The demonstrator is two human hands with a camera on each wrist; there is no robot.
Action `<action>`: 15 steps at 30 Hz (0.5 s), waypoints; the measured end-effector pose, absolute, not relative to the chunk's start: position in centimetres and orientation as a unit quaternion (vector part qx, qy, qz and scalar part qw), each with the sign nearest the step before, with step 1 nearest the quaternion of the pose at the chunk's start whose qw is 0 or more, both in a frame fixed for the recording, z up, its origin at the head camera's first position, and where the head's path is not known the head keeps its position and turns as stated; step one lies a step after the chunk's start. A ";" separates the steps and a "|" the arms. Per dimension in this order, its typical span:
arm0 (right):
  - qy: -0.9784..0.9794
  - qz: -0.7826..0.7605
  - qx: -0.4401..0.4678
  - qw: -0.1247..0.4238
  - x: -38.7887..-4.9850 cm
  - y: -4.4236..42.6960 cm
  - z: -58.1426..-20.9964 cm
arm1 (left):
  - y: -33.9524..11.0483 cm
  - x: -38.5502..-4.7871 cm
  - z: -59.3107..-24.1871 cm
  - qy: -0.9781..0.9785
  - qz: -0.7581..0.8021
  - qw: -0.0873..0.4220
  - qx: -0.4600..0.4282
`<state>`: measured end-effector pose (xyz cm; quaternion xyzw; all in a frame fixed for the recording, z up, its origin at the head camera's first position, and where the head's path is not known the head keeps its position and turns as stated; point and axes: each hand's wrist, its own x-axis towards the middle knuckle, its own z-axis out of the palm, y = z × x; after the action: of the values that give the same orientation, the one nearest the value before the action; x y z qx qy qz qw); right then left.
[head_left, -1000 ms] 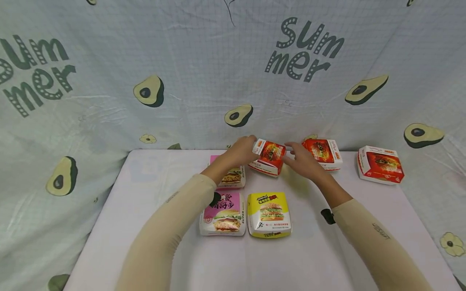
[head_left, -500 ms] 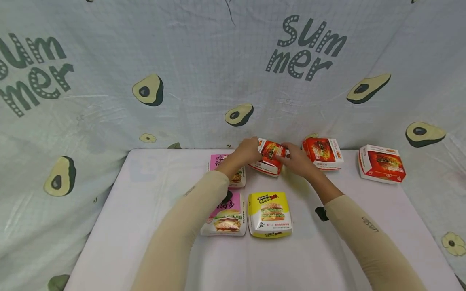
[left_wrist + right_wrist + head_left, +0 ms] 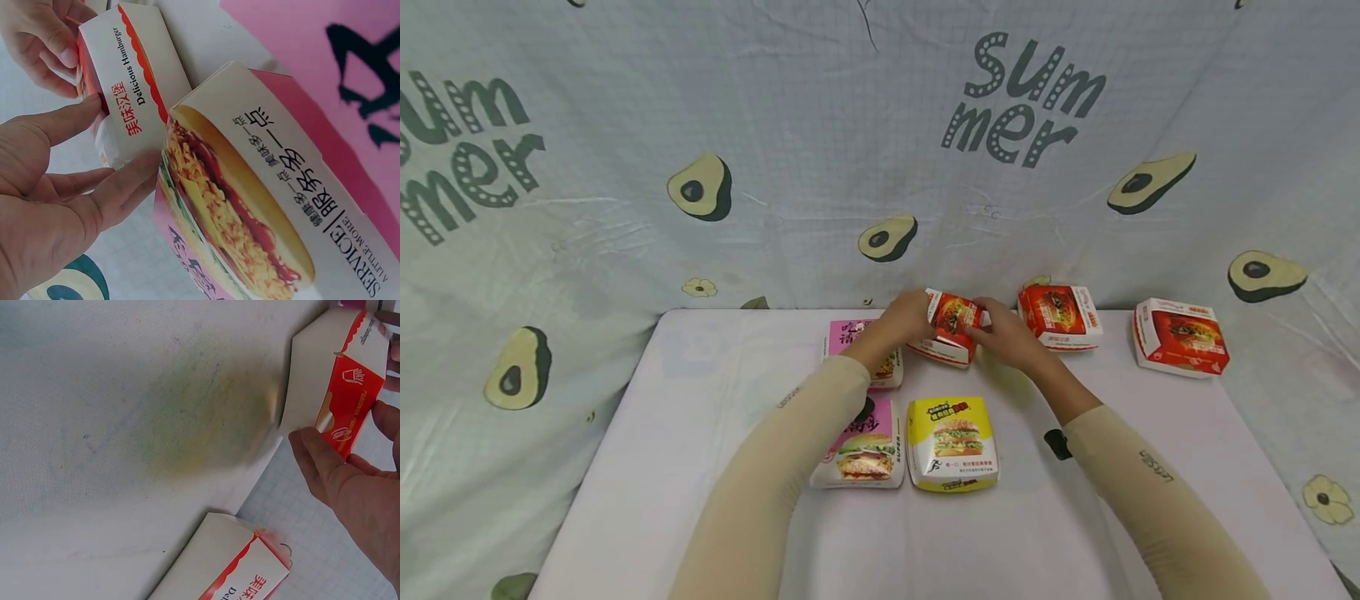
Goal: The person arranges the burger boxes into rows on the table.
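Desk (image 3: 700,400) carries all. Red-and-white hamburger box (image 3: 952,323) near the far edge, slightly askew, no clear long axis. Far pink burger box (image 3: 846,331) just beside its left; contact cannot be told. Left hand (image 3: 904,323) holds its left side, right hand (image 3: 1004,335) its right, both narrowed onto it. It lies between them, neither nearer.

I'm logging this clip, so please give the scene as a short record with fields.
left hand: holds left side of middle red box
right hand: holds right side of same box
pink boxes: two, one behind the other
yellow box: right of front pink box
other red boxes: two, farther right
surface: pale table
backdrop cloth: avocado-print
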<state>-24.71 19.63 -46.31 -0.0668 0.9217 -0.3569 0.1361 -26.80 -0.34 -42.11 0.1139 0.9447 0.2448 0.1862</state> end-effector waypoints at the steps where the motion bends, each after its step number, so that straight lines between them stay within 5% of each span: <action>1: 0.922 -0.357 -0.067 0.137 -24.7 19.6 -46.3 | -0.3 -26.8 -42.1 0.945 0.245 0.186 0.113; 15: 0.921 -0.355 -0.082 0.137 -24.7 19.9 -46.5 | -0.5 -25.9 -42.1 0.943 0.252 0.184 0.111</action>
<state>-24.66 19.87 -46.51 -0.0817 0.9212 -0.3549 0.1370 -25.94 -0.46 -42.11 0.1112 0.9435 0.2522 0.1841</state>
